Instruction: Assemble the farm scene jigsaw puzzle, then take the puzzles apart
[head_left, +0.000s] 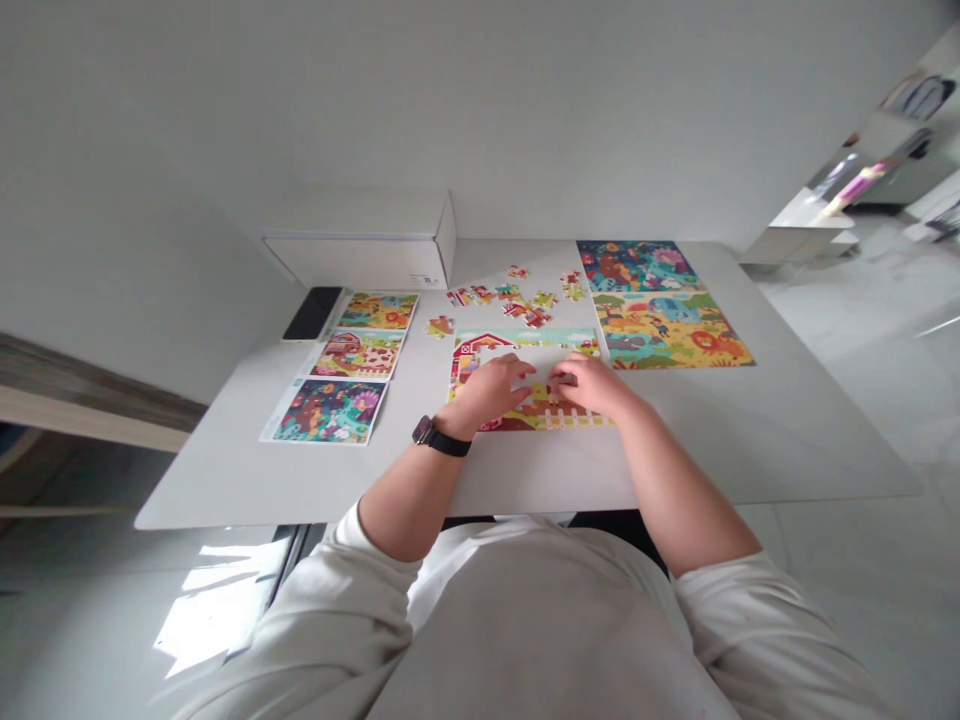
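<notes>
White box (360, 255): was set near the wall (525, 120), at the far side of the table (810, 430).
Black phone (313, 313): was laid flat just before the box.
Floor (191, 620): was brightly lit in patches at left.
Pale cabinet (799, 242): was topped with blurred objects (859, 185).

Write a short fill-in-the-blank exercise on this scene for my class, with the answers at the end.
1. The smartwatch is worn on the person's ____ wrist.
2. On the table, ____ picture cards lie in a column near the smartphone.
3. The left hand and right hand are at the farm jigsaw puzzle, whose barn is ____ in colour.

Missing words: left; three; red.
</notes>
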